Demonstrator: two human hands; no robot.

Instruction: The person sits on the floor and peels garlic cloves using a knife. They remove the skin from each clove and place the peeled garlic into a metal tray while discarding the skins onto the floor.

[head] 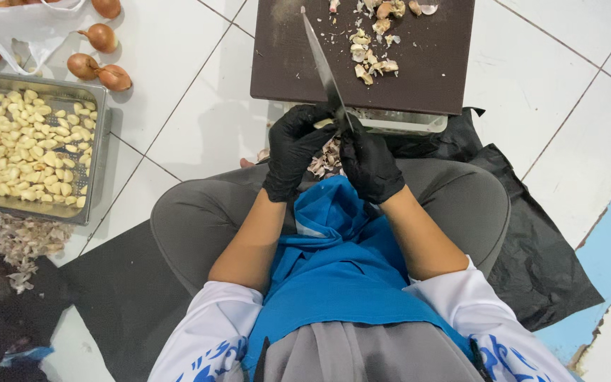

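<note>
I sit cross-legged on the floor, both hands in black gloves, held together above my lap. My right hand (369,164) grips the handle of a long knife (323,67) whose blade points away over a dark cutting board (298,71). My left hand (293,148) pinches a pale garlic clove (323,123) right against the base of the blade. Garlic skins and trimmed bits (370,49) lie on the board. More papery skins (327,159) sit in my lap under the hands, on a blue apron (341,262).
A metal tray (97,163) of peeled garlic cloves stands on the tiled floor at my left. Shallots (97,69) and a white plastic bag (33,28) lie beyond it. A heap of skins (22,244) is below the tray. Black plastic sheeting (546,269) spreads under me.
</note>
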